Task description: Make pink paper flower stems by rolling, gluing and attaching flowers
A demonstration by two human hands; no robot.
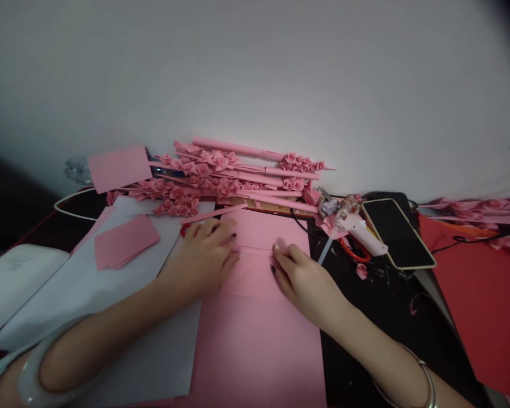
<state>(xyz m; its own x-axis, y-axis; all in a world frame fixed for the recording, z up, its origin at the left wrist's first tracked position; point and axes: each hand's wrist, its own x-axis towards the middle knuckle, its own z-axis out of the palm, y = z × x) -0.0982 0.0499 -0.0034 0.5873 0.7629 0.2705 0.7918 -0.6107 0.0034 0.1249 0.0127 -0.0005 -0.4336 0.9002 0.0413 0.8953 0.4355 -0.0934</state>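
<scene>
Behind the pink sheet: flower stems, assembled. On it: narrow strip, apparently unfinished; right hand pinches one end, left hand half-curled opposite, grip unclear.

I worked with two hands and two bangles near one phone, one glue gun, one bottle and more paper roses than I could count.

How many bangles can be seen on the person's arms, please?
2: one pale bangle around the left forearm, and one metallic bangle around the right forearm. The sleeve may hide another.
</scene>
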